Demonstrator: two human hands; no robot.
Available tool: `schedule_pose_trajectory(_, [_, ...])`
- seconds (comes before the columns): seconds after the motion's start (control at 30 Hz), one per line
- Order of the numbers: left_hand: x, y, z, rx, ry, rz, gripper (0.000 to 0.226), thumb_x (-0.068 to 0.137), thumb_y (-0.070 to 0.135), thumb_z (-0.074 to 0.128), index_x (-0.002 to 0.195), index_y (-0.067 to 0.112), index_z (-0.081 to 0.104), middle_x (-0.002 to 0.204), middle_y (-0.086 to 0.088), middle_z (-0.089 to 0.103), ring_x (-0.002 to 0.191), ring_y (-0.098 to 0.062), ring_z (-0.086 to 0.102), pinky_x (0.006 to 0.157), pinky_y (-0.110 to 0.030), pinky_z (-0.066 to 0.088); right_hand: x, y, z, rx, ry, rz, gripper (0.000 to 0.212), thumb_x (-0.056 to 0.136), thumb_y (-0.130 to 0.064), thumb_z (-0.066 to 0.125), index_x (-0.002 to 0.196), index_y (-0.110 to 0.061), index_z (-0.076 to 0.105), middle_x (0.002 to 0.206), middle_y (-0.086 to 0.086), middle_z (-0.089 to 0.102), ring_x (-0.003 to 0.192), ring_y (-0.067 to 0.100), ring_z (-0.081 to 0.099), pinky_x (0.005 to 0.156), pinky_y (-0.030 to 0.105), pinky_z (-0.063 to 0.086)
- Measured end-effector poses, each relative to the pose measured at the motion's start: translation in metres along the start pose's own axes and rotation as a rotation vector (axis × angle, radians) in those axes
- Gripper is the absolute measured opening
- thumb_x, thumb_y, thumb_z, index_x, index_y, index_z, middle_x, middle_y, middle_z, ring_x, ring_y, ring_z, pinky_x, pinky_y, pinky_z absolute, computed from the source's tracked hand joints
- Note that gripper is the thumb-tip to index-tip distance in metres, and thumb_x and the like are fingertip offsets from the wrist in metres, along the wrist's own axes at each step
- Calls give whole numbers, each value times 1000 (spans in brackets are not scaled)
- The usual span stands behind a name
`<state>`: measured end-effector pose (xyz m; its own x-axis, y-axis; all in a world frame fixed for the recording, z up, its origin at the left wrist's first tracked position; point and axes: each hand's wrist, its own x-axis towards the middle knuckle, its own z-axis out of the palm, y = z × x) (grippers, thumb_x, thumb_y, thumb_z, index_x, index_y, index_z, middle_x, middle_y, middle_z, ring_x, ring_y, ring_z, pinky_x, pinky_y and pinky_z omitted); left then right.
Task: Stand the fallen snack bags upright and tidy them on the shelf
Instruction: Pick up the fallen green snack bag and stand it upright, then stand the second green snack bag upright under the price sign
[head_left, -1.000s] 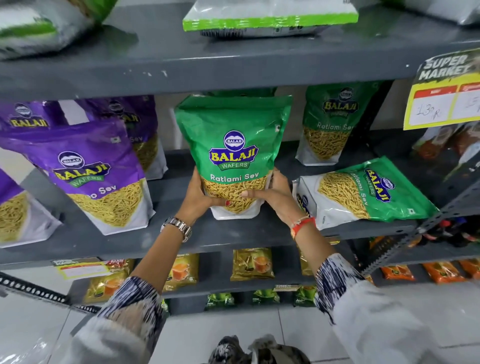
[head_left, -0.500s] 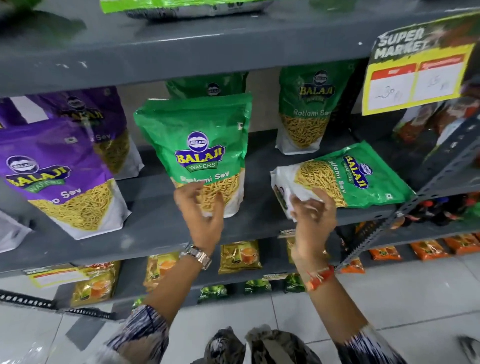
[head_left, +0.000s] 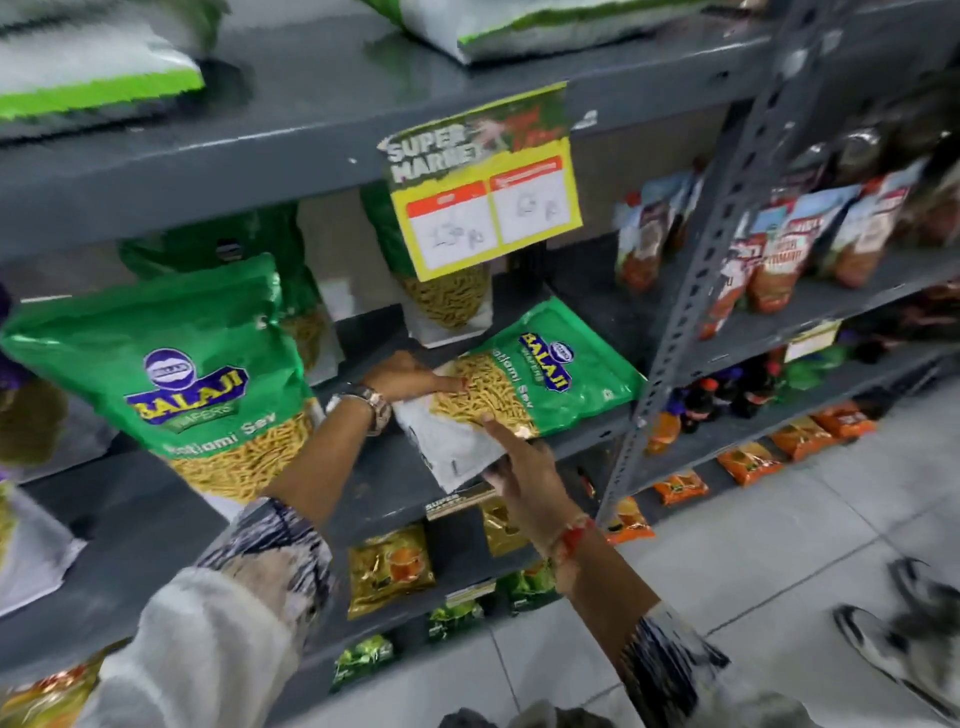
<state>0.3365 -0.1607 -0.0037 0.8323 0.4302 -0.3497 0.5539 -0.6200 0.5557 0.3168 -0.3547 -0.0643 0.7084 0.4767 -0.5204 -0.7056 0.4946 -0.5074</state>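
A green Balaji Ratlami Sev bag (head_left: 566, 374) lies fallen on its side on the grey shelf (head_left: 374, 483), white base toward me. My left hand (head_left: 410, 376) rests on its upper left edge, fingers over the bag. My right hand (head_left: 524, 467) grips its white bottom corner from below at the shelf's front edge. To the left an upright green Balaji bag (head_left: 171, 374) stands free of both hands. Another upright green bag (head_left: 447, 301) stands at the back, half hidden by a price sign.
A yellow price sign (head_left: 488, 208) hangs from the shelf above. A perforated grey upright post (head_left: 711, 260) stands right of the fallen bag. Red pouches (head_left: 769, 249) fill the neighbouring rack. Small yellow and green packets (head_left: 389, 566) sit on lower shelves. A shoe (head_left: 893, 649) is on the tiled floor.
Both hands left the upright green bag, which stays standing, and moved right onto the fallen bag. The view swung to the right.
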Motion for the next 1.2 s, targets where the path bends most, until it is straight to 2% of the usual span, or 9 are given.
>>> schedule_pose_trajectory(0.07, [-13, 4, 3, -42, -64, -40, 53, 60, 56, 77, 39, 21, 42, 46, 5, 42, 47, -10, 41, 46, -27, 27, -10, -11, -7, -326, -41, -51, 55, 88, -13, 65, 137, 0, 45, 137, 26, 53, 121, 37, 57, 99, 46, 51])
schedule_pose_trajectory(0.13, [-29, 2, 15, -187, -140, -61, 41, 64, 41, 79, 42, 20, 51, 42, 11, 53, 44, -5, 50, 43, -19, 36, -13, -22, -21, -402, -80, -9, 61, 84, -17, 70, 137, -1, 44, 128, 16, 61, 108, 22, 66, 71, 29, 61])
schedule_pose_trajectory(0.2, [-43, -5, 31, -344, -168, -77, 19, 66, 26, 80, 64, 17, 63, 61, 8, 68, 64, -9, 62, 56, -17, 48, -18, -26, -35, -439, -154, 5, 54, 82, -12, 70, 131, -1, 52, 104, -1, 72, 84, -1, 71, 57, 12, 55])
schedule_pose_trajectory(0.27, [-59, -15, 47, -421, -92, -75, 35, 62, 18, 83, 85, 6, 60, 91, -7, 68, 91, -22, 62, 81, -32, 50, -19, -27, -50, -448, -173, 5, 61, 69, -8, 78, 126, -1, 59, 102, 2, 76, 88, 11, 74, 70, 26, 60])
schedule_pose_trajectory(0.37, [-86, -20, 64, -492, 26, -39, 57, 45, 18, 90, 88, 8, 55, 103, -15, 64, 101, -27, 61, 90, -42, 47, -12, -33, -61, -515, -167, -34, 48, 64, 7, 77, 110, -6, 68, 109, 14, 73, 104, 33, 67, 89, 42, 54])
schedule_pose_trajectory(0.5, [-122, -11, 75, -644, 63, 103, 52, 50, 1, 86, 95, 17, 66, 102, -3, 72, 85, -1, 69, 72, -17, 54, -14, -54, -67, -591, -308, -138, 43, 49, -3, 84, 88, -18, 74, 90, 1, 79, 90, 21, 73, 74, 30, 59])
schedule_pose_trajectory(0.7, [-153, -5, 77, -774, 192, 214, 60, 45, 4, 89, 99, 21, 69, 100, 7, 75, 93, -9, 70, 78, -24, 57, -29, -75, -64, -565, -547, -227, 55, 39, -20, 95, 89, -29, 76, 94, -3, 79, 91, 12, 73, 71, 22, 58])
schedule_pose_trajectory(0.93, [-117, -10, 75, -768, 299, 137, 58, 44, 14, 90, 98, 15, 68, 96, 4, 74, 89, -13, 72, 87, -47, 56, -3, -70, -48, -690, -448, -422, 51, 60, -8, 82, 106, -18, 65, 98, -5, 78, 96, 10, 71, 74, 18, 56])
schedule_pose_trajectory(1.2, [-53, 7, 48, -725, 480, 191, 66, 35, 26, 86, 96, 21, 62, 106, -9, 72, 98, -26, 67, 89, -48, 53, 57, -92, -3, -809, -400, -564, 45, 72, 12, 73, 106, -17, 61, 98, -8, 74, 90, 0, 70, 76, 14, 53])
